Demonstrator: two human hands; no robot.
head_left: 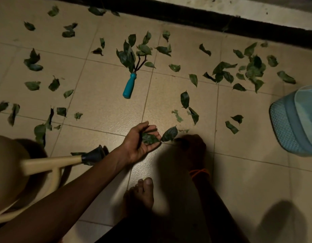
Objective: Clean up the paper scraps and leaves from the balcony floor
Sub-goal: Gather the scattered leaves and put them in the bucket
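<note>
Head: left hand (pixel 143 141) cupping leaves (pixel 149 138)

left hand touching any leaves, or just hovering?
Touching. The head view shows the left hand palm-up with leaves lying in the cupped palm against the fingers.
</note>
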